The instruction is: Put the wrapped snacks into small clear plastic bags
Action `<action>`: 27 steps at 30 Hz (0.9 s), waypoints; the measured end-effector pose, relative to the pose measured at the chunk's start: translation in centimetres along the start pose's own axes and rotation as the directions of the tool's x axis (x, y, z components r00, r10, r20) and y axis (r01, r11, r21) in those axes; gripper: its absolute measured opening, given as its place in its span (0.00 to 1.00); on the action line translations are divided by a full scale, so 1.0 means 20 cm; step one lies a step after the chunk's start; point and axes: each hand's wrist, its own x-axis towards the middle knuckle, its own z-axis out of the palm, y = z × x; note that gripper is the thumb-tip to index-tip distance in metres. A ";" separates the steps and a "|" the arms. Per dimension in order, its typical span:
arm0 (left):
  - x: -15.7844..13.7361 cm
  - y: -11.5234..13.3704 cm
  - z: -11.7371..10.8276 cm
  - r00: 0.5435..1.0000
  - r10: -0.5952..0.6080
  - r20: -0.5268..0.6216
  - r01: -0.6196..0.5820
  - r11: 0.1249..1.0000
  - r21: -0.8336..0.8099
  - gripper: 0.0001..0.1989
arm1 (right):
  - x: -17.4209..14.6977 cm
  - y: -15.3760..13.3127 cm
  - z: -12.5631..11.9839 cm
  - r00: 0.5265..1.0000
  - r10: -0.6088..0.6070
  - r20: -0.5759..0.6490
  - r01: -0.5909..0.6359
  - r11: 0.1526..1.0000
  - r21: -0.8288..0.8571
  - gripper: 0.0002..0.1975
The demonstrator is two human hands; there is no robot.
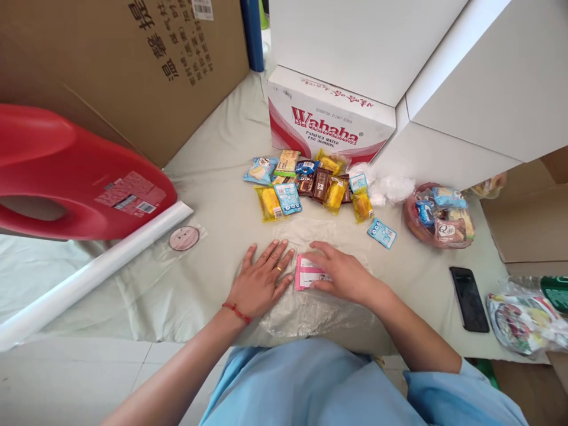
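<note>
My left hand point(261, 277) lies flat on the cloth-covered table, fingers stretched out and pressing on the left edge of a clear plastic bag point(284, 322). A small pink-and-white packet point(306, 279) with printed labels rests on that bag. Over the packet's right part is my right hand point(339, 272), its fingers across the top and its thumb at the lower edge, gripping it. Just beyond both hands sits a loose pile of wrapped snacks: yellow packs point(268, 203), light blue sachets point(288, 197) and brown cocoa packs point(321, 184). One blue sachet point(381, 233) lies apart on the right.
Behind the snacks stands a Wahaha water carton point(328, 121). To the right are a pink bowl of snacks point(410, 222), a black phone point(469, 299) and a printed bag point(519, 322). A red jug point(80, 177), a white roll point(97, 275) and a round pink disc point(184, 238) lie left.
</note>
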 end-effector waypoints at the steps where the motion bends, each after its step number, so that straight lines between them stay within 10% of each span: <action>1: 0.00 0.00 0.00 1.000 0.000 -0.002 0.000 1.000 -0.001 0.29 | 0.00 -0.01 0.03 1.000 -0.010 0.028 0.011 1.000 -0.020 0.30; 8: 0.01 -0.01 0.01 1.000 0.003 -0.030 -0.003 1.000 -0.029 0.28 | -0.14 0.24 0.05 0.970 0.026 -0.240 -0.001 0.994 0.106 0.19; 13: 0.01 -0.02 0.02 0.999 0.003 -0.046 -0.005 0.999 -0.038 0.28 | -0.20 0.67 -0.12 0.695 0.420 -0.583 -0.504 0.863 0.021 0.25; 19: 0.01 -0.02 0.01 0.999 0.008 -0.038 -0.008 1.000 -0.008 0.28 | -0.27 0.85 -0.07 0.596 0.646 -0.477 -0.716 0.696 0.049 0.30; 23: 0.02 0.00 0.00 1.000 -0.005 -0.018 0.006 0.999 0.041 0.28 | -0.36 0.82 -0.03 0.505 0.728 -0.464 -0.702 0.659 0.270 0.21; 27: 0.02 0.01 0.00 1.000 -0.009 -0.012 0.010 0.999 0.041 0.28 | -0.41 0.68 -0.04 0.472 0.707 -0.527 -0.439 0.706 0.555 0.20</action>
